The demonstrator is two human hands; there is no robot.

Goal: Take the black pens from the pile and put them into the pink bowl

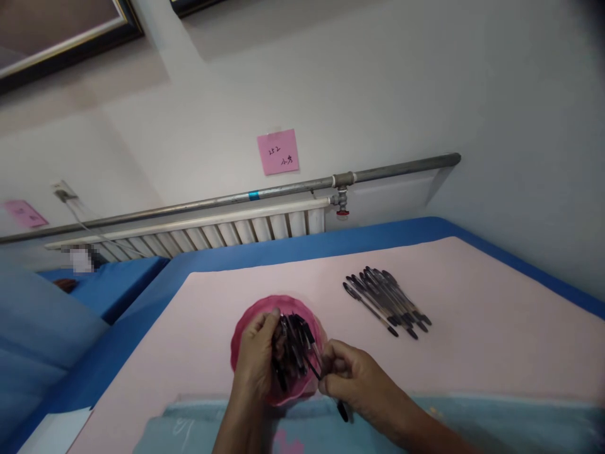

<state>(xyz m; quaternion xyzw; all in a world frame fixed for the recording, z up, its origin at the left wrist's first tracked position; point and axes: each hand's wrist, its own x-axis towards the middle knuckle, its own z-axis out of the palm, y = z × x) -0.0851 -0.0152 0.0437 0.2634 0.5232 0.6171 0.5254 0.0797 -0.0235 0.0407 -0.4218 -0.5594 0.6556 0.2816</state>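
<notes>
A pink bowl with a wavy rim (239,315) stands near the table's front edge, with several dark-capped pens (295,343) in it. My left hand (255,350) reaches over the bowl's left side, its fingers curled around some of these pens. At the bowl's right side, my right hand (347,375) pinches a single pen (341,411). That pen slants, its dark lower end sticking out below my fingers. To the right lies a loose pile of clear pens with dark caps (385,299), roughly side by side.
A pale pink sheet (496,328) covers the blue-edged table (302,249). Light blue patterned cloth (472,416) runs along the near edge. Behind are a white radiator (236,230), a metal pipe (198,207) and a pink note (278,152). A white sheet (57,432) lies lower left.
</notes>
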